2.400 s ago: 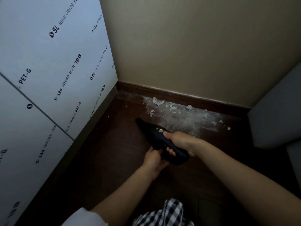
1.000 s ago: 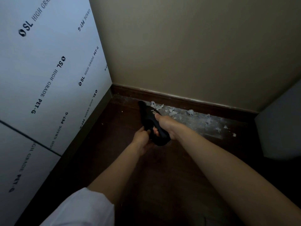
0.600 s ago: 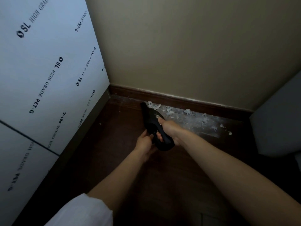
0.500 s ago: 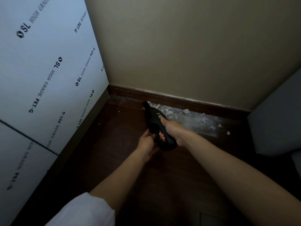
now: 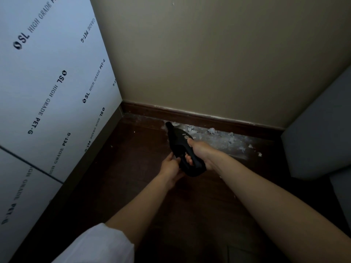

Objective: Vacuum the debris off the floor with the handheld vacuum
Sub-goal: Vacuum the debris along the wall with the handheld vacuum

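The vacuum [image 5: 181, 149], black and handheld, is held low over the dark wood floor [image 5: 133, 168] in a corner, its narrow nozzle pointed up-frame toward the baseboard [image 5: 209, 120]. The nozzle tip is seen at the left end of the debris [image 5: 218, 138], a strip of pale flakes and dust lying on the floor along the baseboard and spreading to the right. Whether the tip touches the floor cannot be told.

The right hand [image 5: 201, 152] is wrapped round the vacuum's handle from the right side: the thumb is laid along the top, close to a small round button, and the fingers [image 5: 188, 159] are curled under the grip. The right arm is stretched forward from the lower right, bare, with the wrist nearly straight.

The left hand [image 5: 171, 167] is brought up against the left side of the vacuum's rear body, with its fingers bent onto the casing beside the right-hand fingers; a light hold is shown rather than a full wrap. The left arm is extended from the lower centre, a white sleeve [image 5: 98, 243] being seen at its upper part.

A white panel [image 5: 47, 92] printed with "SL HIGH GRADE PET-G" stands on the left, a beige wall [image 5: 209, 54] rises behind, and a grey block [image 5: 319, 133] is seen at the right.
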The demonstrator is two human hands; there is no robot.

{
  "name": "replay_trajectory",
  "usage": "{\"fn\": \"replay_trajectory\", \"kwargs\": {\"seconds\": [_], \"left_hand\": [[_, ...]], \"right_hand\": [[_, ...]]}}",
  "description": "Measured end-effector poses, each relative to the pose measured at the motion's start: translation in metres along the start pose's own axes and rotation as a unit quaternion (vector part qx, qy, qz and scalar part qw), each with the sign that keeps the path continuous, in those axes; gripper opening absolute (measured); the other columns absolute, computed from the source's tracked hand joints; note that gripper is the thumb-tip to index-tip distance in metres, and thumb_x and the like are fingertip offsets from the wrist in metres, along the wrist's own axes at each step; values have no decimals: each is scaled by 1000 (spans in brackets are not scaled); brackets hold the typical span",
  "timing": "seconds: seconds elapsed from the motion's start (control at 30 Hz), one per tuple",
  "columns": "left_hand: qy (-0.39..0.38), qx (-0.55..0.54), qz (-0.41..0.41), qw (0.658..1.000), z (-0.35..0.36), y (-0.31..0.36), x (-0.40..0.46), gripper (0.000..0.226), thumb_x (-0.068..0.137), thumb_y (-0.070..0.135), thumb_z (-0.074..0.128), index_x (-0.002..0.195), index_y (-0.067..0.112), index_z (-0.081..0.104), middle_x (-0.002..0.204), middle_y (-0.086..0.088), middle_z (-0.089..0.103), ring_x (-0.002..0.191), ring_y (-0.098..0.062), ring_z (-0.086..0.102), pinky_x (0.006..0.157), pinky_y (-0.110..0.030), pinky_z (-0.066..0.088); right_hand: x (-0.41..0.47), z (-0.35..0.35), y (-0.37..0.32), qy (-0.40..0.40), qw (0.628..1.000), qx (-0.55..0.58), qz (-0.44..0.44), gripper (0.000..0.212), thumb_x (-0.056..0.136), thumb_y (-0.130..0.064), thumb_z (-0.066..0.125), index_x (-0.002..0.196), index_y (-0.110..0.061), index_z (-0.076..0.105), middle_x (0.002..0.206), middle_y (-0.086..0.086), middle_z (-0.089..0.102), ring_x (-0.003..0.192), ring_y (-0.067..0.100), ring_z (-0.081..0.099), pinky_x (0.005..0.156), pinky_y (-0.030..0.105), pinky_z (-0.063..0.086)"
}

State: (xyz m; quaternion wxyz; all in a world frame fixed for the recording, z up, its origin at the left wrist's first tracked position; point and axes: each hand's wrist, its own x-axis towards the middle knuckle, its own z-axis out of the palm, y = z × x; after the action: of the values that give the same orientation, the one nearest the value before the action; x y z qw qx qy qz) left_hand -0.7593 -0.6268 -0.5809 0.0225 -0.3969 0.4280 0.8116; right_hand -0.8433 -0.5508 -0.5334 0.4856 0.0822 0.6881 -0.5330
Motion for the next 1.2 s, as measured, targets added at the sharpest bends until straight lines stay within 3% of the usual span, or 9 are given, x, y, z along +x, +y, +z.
{"fn": "replay_trajectory", "kwargs": {"seconds": [0.07,0.23,0.43,0.6,0.8,1.03,1.2], "left_hand": [[13,5,-6,1000,-7,3,1,42,102,5,38,139,24,45,103,-6,67,84,-16,64,69,-34,53],[25,27,5,999,-15,12,11,49,102,2,36,146,22,40,131,-15,59,79,-15,61,67,-33,52],[1,27,-4,1000,-7,9,12,46,103,4,35,144,22,41,110,-9,65,85,-18,63,75,-36,54],[15,21,3,1000,-18,17,14,46,102,3,35,144,21,41,104,-7,65,75,-14,62,72,-35,54],[28,40,26,998,-30,22,16,48,103,2,35,147,19,38,100,-5,63,88,-19,62,96,-43,50],[-23,73,2,997,-3,3,1,51,103,5,36,150,22,32,109,-5,62,90,-18,62,66,-30,52],[-43,95,-5,995,5,-4,-4,48,103,6,35,149,21,34,114,-8,61,93,-20,62,69,-31,52]], "right_hand": [[1,8,-1,-7,1000,2,0,43,102,-40,37,110,1,48,58,6,50,34,10,47,33,19,41],[8,19,-6,-8,1000,15,-4,43,102,-41,37,113,0,47,59,6,50,34,11,47,34,18,41],[17,7,0,10,1000,22,-5,52,102,-42,35,134,-1,40,58,6,50,34,11,47,33,19,40],[20,19,-6,-2,1000,19,-5,52,102,-41,37,131,2,43,60,7,50,32,11,47,33,18,40],[24,33,-4,9,999,42,-4,51,101,-42,38,129,0,46,59,7,52,37,12,47,35,19,41],[5,4,16,56,997,59,10,52,101,-44,38,124,1,50,56,6,53,40,13,48,35,18,41],[-7,-5,24,84,994,74,2,50,100,-44,39,118,1,53,57,5,55,41,13,49,36,19,43]]}}
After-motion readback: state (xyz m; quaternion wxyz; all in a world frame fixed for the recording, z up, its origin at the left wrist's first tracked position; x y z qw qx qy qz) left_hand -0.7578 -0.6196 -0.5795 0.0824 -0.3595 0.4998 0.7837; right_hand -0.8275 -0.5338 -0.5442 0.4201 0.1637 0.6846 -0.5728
